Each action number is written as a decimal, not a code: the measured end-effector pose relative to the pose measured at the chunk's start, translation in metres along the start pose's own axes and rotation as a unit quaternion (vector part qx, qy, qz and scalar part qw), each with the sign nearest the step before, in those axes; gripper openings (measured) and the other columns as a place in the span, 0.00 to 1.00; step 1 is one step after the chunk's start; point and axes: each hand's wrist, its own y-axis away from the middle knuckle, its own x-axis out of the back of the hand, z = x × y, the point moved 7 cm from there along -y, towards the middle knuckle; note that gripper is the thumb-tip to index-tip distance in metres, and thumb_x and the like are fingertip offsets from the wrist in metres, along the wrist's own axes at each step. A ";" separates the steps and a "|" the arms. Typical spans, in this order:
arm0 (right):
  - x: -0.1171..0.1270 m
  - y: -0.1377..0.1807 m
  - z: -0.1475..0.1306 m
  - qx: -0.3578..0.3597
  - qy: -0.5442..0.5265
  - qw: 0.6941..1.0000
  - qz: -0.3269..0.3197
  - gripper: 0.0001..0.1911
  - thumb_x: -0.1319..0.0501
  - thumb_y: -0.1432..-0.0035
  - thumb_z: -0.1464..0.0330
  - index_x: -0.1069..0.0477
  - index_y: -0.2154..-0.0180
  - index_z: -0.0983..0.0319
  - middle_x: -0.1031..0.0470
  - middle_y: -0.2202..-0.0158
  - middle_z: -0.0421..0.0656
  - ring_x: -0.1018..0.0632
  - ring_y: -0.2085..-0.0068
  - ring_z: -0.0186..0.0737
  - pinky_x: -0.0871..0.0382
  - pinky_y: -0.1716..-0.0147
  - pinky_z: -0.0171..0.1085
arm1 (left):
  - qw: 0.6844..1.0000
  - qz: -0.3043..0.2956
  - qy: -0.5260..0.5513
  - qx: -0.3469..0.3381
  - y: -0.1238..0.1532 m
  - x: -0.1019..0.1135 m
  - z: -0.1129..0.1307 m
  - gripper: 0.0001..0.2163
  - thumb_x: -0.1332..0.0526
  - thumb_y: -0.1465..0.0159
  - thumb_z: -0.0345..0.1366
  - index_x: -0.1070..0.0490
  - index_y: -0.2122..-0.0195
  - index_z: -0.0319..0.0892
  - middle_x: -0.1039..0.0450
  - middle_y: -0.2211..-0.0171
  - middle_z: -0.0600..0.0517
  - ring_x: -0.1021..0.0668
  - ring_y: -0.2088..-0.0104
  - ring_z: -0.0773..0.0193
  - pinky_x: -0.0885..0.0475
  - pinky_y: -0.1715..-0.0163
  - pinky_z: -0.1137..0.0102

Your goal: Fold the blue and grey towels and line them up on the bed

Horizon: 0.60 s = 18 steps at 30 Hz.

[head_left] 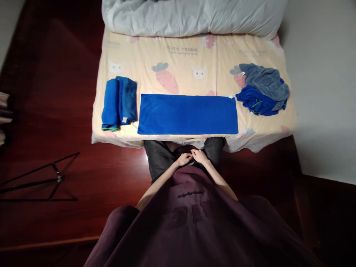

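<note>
My left hand (184,159) and my right hand (198,155) meet in my lap, at the hem of my dark shirt. Their fingers are curled in and close together; whatever may be between them is too small or hidden to make out. Just beyond my knees, a blue towel (187,114) lies flat as a long rectangle along the bed's near edge, apart from both hands. A small white tag shows at its far right corner.
Left on the bed (211,74) lie a rolled blue towel (110,102) and a darker blue folded towel (129,98). A crumpled grey-blue towel (267,81) tops a rumpled blue cloth (257,102) at right. Behind is a pale quilt (191,16); a black tripod (55,178) stands left.
</note>
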 end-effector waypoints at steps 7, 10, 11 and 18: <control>0.002 0.002 -0.006 0.027 0.016 0.999 -0.002 0.19 0.49 0.25 0.67 0.22 0.45 0.58 0.16 0.50 0.47 0.17 0.49 0.44 0.31 0.50 0.33 | 0.996 0.041 0.068 0.048 -0.003 0.010 -0.020 0.14 0.44 0.32 0.36 0.19 0.54 0.42 0.16 0.58 0.48 0.16 0.54 0.57 0.25 0.48 0.69; 0.002 0.003 -0.006 0.031 0.013 0.999 -0.001 0.18 0.49 0.25 0.67 0.22 0.45 0.58 0.16 0.50 0.47 0.17 0.49 0.44 0.31 0.51 0.33 | 0.994 0.044 0.082 0.063 -0.005 0.009 -0.026 0.13 0.43 0.32 0.36 0.21 0.53 0.42 0.16 0.59 0.48 0.16 0.55 0.57 0.24 0.48 0.67; 0.003 0.003 -0.006 0.031 0.010 0.999 0.000 0.18 0.49 0.25 0.67 0.22 0.45 0.58 0.16 0.51 0.47 0.17 0.50 0.44 0.30 0.51 0.34 | 0.993 0.045 0.088 0.063 -0.005 0.009 -0.027 0.13 0.43 0.32 0.36 0.21 0.52 0.42 0.16 0.59 0.48 0.16 0.55 0.57 0.24 0.48 0.67; 0.024 0.005 -0.015 0.067 -0.070 0.994 0.042 0.17 0.46 0.27 0.69 0.21 0.47 0.58 0.16 0.51 0.45 0.17 0.52 0.42 0.29 0.51 0.34 | 0.967 0.075 0.241 0.045 -0.009 0.005 -0.024 0.12 0.39 0.34 0.36 0.25 0.52 0.40 0.17 0.62 0.48 0.17 0.62 0.61 0.23 0.53 0.65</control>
